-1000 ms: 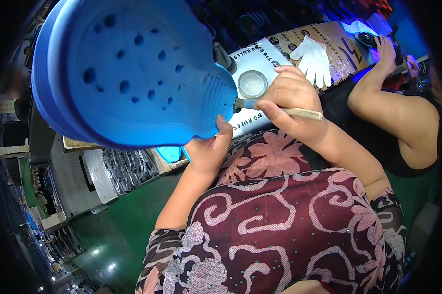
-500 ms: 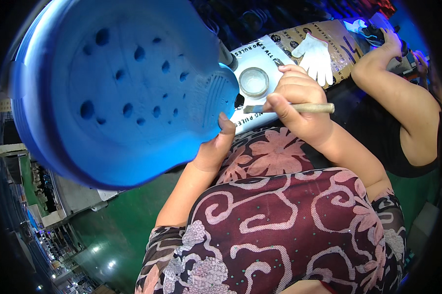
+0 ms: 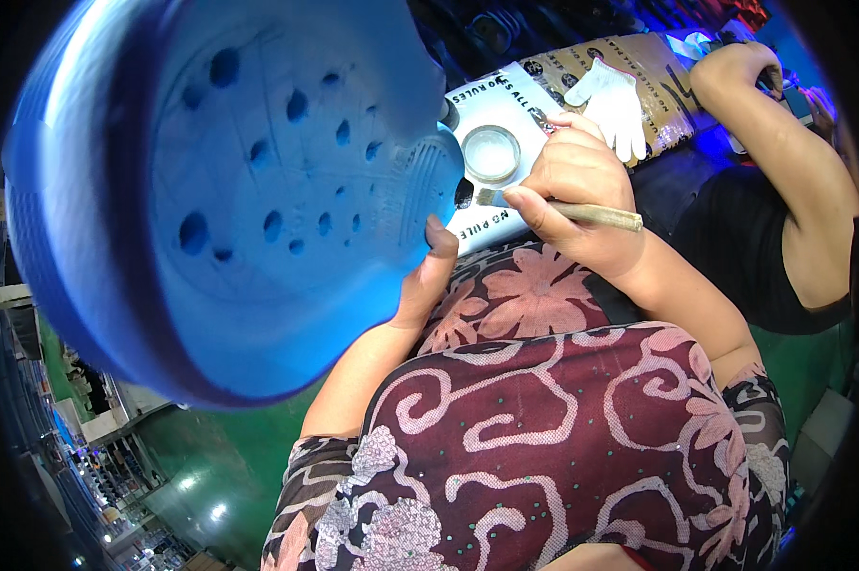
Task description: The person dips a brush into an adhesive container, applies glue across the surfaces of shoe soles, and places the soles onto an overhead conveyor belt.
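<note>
A big blue foam clog (image 3: 286,181), dotted with holes, fills the upper left, very close to the camera. My left hand (image 3: 429,276) grips its right end, thumb on the near face; the other fingers are hidden behind it. My right hand (image 3: 582,186) is closed round the pale wooden handle of a small brush (image 3: 596,215). The bristles point left, close by a dark oval spot (image 3: 464,193) at the clog's end; whether they touch it I cannot tell. Beyond the brush stands a round open jar (image 3: 491,154) with whitish contents.
The jar rests on a white printed sheet (image 3: 505,103). Past it, a white glove (image 3: 614,107) lies on a brown taped, printed surface (image 3: 660,90). At right, another person's bent arm (image 3: 772,133) reaches toward blue-lit items. Green floor (image 3: 225,457) shows below left.
The clog has swung slightly right and its outer end has dropped lower. My right hand and the brush have shifted a little; the bristles sit slightly higher. The other person's hand has moved.
</note>
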